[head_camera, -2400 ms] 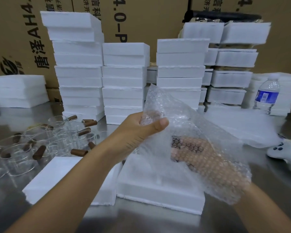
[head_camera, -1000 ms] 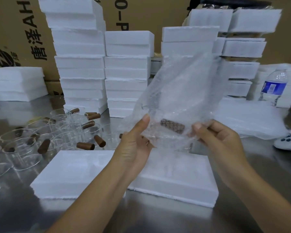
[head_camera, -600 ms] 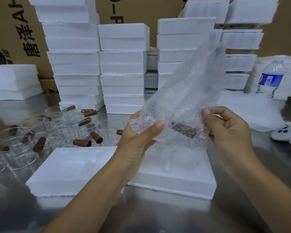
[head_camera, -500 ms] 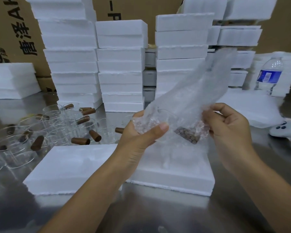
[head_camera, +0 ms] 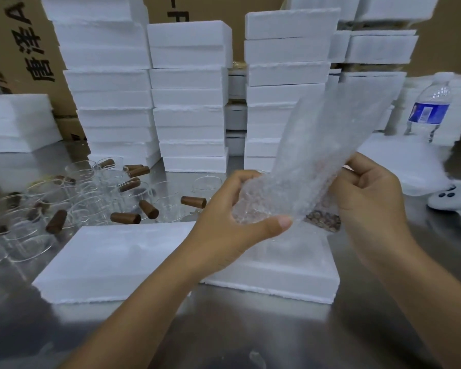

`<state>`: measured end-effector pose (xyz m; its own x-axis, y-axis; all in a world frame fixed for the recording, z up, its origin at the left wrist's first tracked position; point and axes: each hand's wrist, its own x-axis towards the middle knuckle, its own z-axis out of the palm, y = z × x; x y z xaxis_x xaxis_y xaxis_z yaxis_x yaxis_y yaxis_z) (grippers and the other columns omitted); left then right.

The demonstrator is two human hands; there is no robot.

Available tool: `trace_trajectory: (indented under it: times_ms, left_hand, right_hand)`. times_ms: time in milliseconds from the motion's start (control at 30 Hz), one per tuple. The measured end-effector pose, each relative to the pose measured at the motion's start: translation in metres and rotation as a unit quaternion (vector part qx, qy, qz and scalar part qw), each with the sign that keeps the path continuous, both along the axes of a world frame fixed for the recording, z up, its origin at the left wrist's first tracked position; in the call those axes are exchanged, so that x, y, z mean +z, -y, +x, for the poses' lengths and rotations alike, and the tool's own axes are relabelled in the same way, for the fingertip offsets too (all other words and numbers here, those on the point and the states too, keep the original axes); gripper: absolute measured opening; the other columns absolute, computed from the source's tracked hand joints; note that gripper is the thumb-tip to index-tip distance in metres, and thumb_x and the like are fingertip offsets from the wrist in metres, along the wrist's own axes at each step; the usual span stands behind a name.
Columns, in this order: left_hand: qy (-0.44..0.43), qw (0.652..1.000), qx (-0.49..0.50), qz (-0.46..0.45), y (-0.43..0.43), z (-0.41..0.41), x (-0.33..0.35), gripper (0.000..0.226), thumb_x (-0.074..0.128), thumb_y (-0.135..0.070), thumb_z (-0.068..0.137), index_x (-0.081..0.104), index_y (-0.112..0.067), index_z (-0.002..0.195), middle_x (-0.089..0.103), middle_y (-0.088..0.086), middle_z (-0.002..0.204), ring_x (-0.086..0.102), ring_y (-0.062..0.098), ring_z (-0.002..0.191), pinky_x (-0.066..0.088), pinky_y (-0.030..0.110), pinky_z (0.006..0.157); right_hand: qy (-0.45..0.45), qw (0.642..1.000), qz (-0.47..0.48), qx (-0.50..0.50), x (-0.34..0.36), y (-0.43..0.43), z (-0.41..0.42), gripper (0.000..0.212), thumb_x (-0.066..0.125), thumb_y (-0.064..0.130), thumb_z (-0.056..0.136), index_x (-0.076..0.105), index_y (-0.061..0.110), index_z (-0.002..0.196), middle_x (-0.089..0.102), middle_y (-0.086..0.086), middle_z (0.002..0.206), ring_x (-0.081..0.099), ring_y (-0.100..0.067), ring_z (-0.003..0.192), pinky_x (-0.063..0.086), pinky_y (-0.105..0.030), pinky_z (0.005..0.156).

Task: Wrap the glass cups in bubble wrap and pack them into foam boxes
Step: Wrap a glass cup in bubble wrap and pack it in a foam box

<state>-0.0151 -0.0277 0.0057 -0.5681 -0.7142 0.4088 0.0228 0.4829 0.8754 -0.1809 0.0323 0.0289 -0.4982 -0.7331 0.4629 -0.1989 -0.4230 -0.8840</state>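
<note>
Two hands, head view only: we see the left hand with fingers curled round the glass cup bundled low in the bubble wrap, and the right hand with fingers pinching the wrap beside the cup's brown handle. Since half a second back the wrap's upright loose end has narrowed, so we judge rolling has begun. The cup is held above the foam box on the tabletop; unwrapped cups wait left.

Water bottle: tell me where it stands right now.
In the head view the water bottle stands upright at the far right of the table, behind the controller and beyond the right hand.
</note>
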Motion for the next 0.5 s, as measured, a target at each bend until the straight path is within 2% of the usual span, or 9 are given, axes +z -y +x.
trace_trajectory:
  times_ms: [33,100,167,233,300,333,367,400,500]
  left_hand:
    - [0.018,1.000,0.003,-0.014,-0.001,-0.001,0.000,0.048,0.081,-0.050,0.064,0.050,-0.045,0.100,0.063,-0.027,0.101,0.064,-0.005,0.089,0.052,0.015,0.070]
    - [0.051,0.998,0.013,-0.039,-0.002,-0.003,-0.002,0.044,0.075,-0.058,0.061,0.049,-0.045,0.095,0.063,-0.025,0.099,0.064,-0.003,0.086,0.055,0.025,0.074]
    - [0.065,0.997,0.015,-0.048,-0.001,-0.005,-0.004,0.044,0.074,-0.057,0.061,0.052,-0.045,0.096,0.064,-0.025,0.100,0.064,-0.003,0.088,0.055,0.030,0.077]
    - [0.070,0.995,0.022,-0.060,0.000,-0.007,-0.008,0.043,0.074,-0.055,0.062,0.057,-0.049,0.101,0.065,-0.028,0.100,0.062,-0.007,0.093,0.052,0.019,0.078]
    - [0.075,0.996,0.025,-0.049,0.000,-0.007,-0.008,0.027,0.074,-0.047,0.064,0.061,-0.057,0.086,0.063,-0.035,0.085,0.059,-0.016,0.084,0.044,0.003,0.067]
    - [0.077,0.996,0.020,-0.042,0.000,-0.008,-0.007,0.028,0.075,-0.039,0.069,0.061,-0.062,0.073,0.060,-0.040,0.074,0.056,-0.022,0.076,0.040,-0.001,0.062]
    - [0.076,0.996,0.020,-0.043,0.000,-0.007,-0.008,0.043,0.075,-0.032,0.072,0.056,-0.069,0.062,0.055,-0.045,0.065,0.051,-0.028,0.070,0.036,-0.005,0.059]
    - [0.076,0.996,0.024,-0.036,-0.003,-0.006,-0.006,0.050,0.074,-0.035,0.071,0.049,-0.076,0.057,0.050,-0.050,0.062,0.047,-0.032,0.069,0.034,-0.007,0.058]
    - [0.067,0.995,0.045,-0.064,-0.002,-0.008,-0.005,0.032,0.067,-0.055,0.057,0.052,-0.073,0.079,0.056,-0.047,0.086,0.053,-0.025,0.086,0.039,-0.004,0.069]
  right_hand:
    - [-0.017,1.000,-0.001,-0.004,0.000,-0.001,0.001,0.023,0.057,-0.001,0.088,0.067,0.020,0.090,0.067,-0.024,0.083,0.064,-0.044,0.080,0.053,-0.056,0.073]
    - [-0.065,0.998,-0.011,-0.001,0.000,-0.004,0.005,0.021,0.064,0.000,0.084,0.064,0.021,0.087,0.070,-0.008,0.077,0.068,-0.027,0.074,0.057,-0.045,0.068]
    - [-0.115,0.993,-0.014,0.003,-0.001,-0.007,0.011,0.022,0.069,0.001,0.080,0.066,0.023,0.080,0.070,0.001,0.077,0.067,-0.015,0.073,0.057,-0.037,0.061]
    - [-0.170,0.985,-0.010,0.003,-0.003,-0.007,0.015,0.020,0.069,0.006,0.078,0.069,0.026,0.076,0.070,0.010,0.078,0.065,-0.008,0.076,0.053,-0.035,0.069]
    - [-0.233,0.972,-0.004,0.008,-0.003,-0.007,0.016,0.018,0.065,0.018,0.078,0.069,0.035,0.073,0.069,0.021,0.079,0.064,-0.001,0.081,0.049,-0.028,0.079]
    - [-0.254,0.967,0.003,0.019,-0.003,-0.007,0.016,0.017,0.062,0.024,0.078,0.068,0.039,0.073,0.068,0.023,0.080,0.063,0.001,0.083,0.048,-0.023,0.081]
    - [-0.272,0.962,0.014,0.030,-0.003,-0.007,0.016,0.015,0.058,0.031,0.079,0.066,0.042,0.073,0.067,0.024,0.081,0.062,0.001,0.084,0.046,-0.017,0.080]
    - [-0.287,0.957,0.030,0.035,-0.003,-0.006,0.016,0.016,0.052,0.040,0.080,0.065,0.044,0.071,0.065,0.022,0.083,0.060,0.001,0.086,0.042,-0.012,0.078]
    - [-0.310,0.947,0.078,0.021,-0.007,-0.003,0.013,0.043,0.032,0.063,0.074,0.063,0.035,0.065,0.053,0.010,0.086,0.049,-0.001,0.090,0.033,-0.004,0.074]
